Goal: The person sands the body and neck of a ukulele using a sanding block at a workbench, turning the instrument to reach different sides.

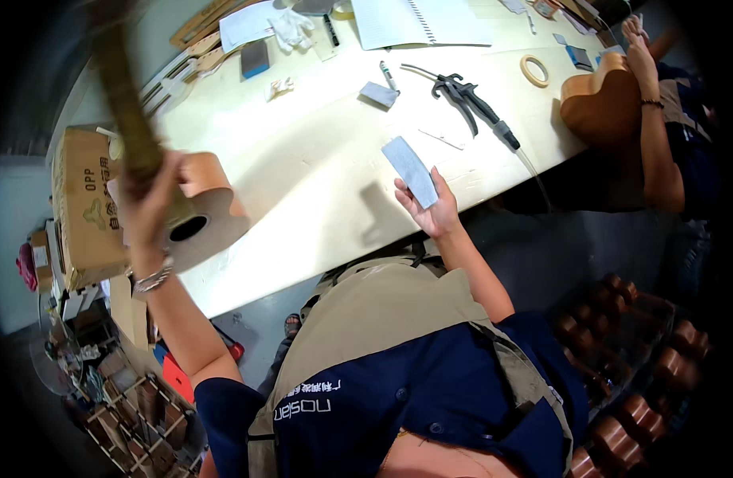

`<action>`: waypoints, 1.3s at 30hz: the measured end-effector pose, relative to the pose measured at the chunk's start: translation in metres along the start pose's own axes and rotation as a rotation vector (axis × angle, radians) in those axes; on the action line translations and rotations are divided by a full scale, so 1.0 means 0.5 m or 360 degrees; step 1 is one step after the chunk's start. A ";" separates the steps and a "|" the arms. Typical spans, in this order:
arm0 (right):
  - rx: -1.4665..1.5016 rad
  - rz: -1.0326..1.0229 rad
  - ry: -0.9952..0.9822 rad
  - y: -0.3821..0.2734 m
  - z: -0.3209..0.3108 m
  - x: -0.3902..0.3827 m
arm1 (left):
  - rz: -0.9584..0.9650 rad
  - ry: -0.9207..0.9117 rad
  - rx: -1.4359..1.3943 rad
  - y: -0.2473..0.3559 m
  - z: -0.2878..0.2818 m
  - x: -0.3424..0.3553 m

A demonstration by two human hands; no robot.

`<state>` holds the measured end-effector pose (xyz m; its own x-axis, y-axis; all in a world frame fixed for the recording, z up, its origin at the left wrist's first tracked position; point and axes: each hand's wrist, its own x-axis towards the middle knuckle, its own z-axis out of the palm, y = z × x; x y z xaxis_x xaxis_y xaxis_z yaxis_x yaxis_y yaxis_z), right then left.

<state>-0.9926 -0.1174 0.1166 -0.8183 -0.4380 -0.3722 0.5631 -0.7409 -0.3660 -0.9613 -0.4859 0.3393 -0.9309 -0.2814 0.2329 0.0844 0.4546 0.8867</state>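
At the left of the head view, my left hand (pixel 150 203) is closed round the neck of a ukulele (pixel 223 227). Its neck rises toward the upper left, blurred and close to the camera. The pale wooden body with its dark round soundhole hangs beyond my wrist, at the table's left end. Near the table's front edge, my right hand (pixel 436 211) holds a flat grey-blue strip, a sanding block by its look (pixel 410 169). My thumb lies along one side of it and my fingers along the other; its far end sticks out past them.
A black air blow gun (pixel 464 99) with a hose lies on the white table (pixel 302 247). Around it are a small grey pad (pixel 379 95), a marker (pixel 388 76), a tape roll (pixel 534 71) and a notebook (pixel 422 22). A co-worker's hand (pixel 639 56) holds another ukulele body (pixel 601 99). A carton (pixel 87 207) stands left.
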 end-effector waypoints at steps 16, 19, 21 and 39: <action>-0.2931 -0.1179 -0.0060 0.079 0.115 -0.024 | 0.0353 -0.0417 0.2175 -0.110 0.194 -0.127; -0.3433 -0.1312 -0.0495 0.186 0.214 0.031 | 0.0161 -0.0281 0.1793 -0.145 0.104 -0.133; -0.3584 -0.1356 -0.0624 0.253 0.226 0.040 | 0.0097 -0.0297 0.1542 -0.161 0.092 -0.136; -0.3721 -0.0875 -0.0678 0.262 0.242 0.047 | 0.0172 -0.0060 0.1445 -0.165 0.114 -0.166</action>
<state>-0.9522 -0.2864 0.1629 -0.6739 -0.7373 0.0473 -0.6965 0.6126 -0.3735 -0.9110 -0.4518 0.2242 -0.9464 -0.1784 0.2691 -0.1255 0.9712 0.2024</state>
